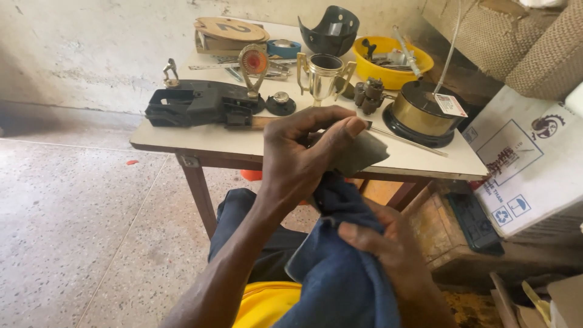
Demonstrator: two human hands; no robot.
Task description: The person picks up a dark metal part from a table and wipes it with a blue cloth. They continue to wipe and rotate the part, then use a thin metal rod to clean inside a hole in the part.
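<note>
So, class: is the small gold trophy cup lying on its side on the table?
No, the trophy cup stands upright on the table, its open mouth facing up.

I see a dark blue cloth (340,267), a grey pad (361,152), a yellow bowl (388,76), a gold cup (325,76), a cream counter (243,146) and a speckled grey floor (79,231).

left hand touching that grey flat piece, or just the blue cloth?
Touching. The head view shows the left hand with its thumb pressed flat along the top of the grey flat piece, no gap; the blue cloth hangs below.
</note>
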